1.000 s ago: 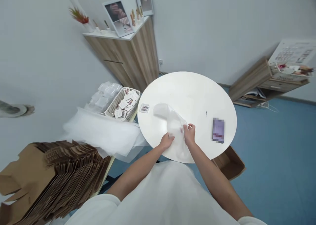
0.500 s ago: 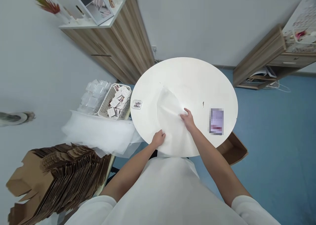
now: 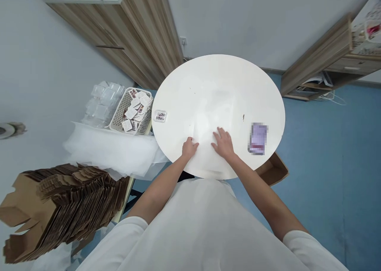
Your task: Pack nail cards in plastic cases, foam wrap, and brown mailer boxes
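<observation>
A thin white sheet (image 3: pixel 212 118) lies spread flat on the round white table (image 3: pixel 217 76), hard to tell from the tabletop. My right hand (image 3: pixel 223 143) rests on its near part, palm down with fingers spread. My left hand (image 3: pixel 189 147) presses the sheet's near left edge, fingers curled over it. A small clear packet with dark items (image 3: pixel 160 116) lies at the table's left edge. A blurred purple rectangle (image 3: pixel 257 138) lies on the right side of the table.
To the left stand a mesh basket of small packets (image 3: pixel 131 111), clear plastic cases (image 3: pixel 102 100) and white foam sheets (image 3: pixel 113 150). Flat brown cartons (image 3: pixel 59 203) are stacked at lower left. An open cardboard box (image 3: pixel 272 170) sits under the table's right edge. Wooden cabinets (image 3: pixel 133 33) line the wall.
The white sheet was bunched up between both hands; it has been unfolded and smoothed flat on the table. My right hand opened onto it. The camera tilted downward.
</observation>
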`<state>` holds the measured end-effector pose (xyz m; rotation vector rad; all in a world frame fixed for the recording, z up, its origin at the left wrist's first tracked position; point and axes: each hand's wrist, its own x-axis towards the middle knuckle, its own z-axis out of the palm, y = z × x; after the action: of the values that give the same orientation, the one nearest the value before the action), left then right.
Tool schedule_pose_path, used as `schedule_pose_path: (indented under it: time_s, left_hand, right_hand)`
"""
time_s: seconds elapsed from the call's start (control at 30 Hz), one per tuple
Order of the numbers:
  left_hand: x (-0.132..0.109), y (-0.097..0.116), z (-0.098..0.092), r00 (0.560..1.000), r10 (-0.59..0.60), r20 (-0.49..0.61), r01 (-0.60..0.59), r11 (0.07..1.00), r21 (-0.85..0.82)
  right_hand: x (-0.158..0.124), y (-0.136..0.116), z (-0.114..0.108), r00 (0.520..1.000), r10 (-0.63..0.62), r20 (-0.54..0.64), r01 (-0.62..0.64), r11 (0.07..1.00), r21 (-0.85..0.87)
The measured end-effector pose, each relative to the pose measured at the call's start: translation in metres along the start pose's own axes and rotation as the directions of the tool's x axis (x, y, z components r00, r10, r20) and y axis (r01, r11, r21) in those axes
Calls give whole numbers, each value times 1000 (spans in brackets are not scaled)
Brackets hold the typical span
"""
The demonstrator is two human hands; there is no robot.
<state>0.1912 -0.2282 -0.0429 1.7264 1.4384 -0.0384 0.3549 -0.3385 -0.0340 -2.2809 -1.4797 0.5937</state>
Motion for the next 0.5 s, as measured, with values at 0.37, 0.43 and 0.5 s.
schedule_pose_path:
  time_s: [0.37,0.43,0.5]
  left_hand:
    - [-26,2,-3,867,482,129,-493,785,376]
    - [-27,-3,-2,855,471,217,-518,764,384]
    - [-25,-8,-2,859,454,237,-512,771,378]
  right_hand:
    - [-11,10,28,990,91,105,-84,994,-74]
    - [-10,9,28,989,101,112,-93,993,-72]
    - [-10,7,28,986,113,120,-104,992,-76]
